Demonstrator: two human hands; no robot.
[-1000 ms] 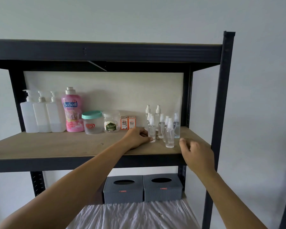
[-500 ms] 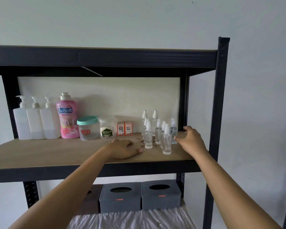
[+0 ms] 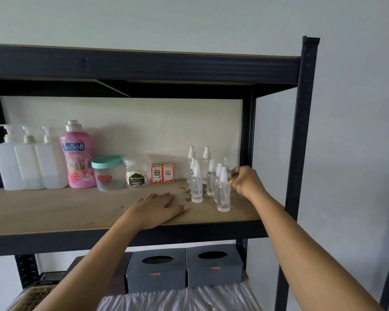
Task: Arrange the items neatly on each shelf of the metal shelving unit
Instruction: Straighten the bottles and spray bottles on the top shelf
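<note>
1. The back row on the shelf (image 3: 54, 209) looks sorted: pump bottles (image 3: 29, 162), jars (image 3: 109, 172), ink boxes (image 3: 162, 172).
2. The spray bottles (image 3: 209, 176), at the right end, are left clustered unevenly.
3. The left hand (image 3: 157, 208) lies flat and open on the shelf; the right hand (image 3: 245, 182) is pinching a rear spray bottle.
4. Legible: "SoSoft", "Eid Mubarak", "REFILL INK".

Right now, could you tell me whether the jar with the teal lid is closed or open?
Closed. The teal lid sits flat and level on top of the clear jar, covering its mouth all around.
</note>
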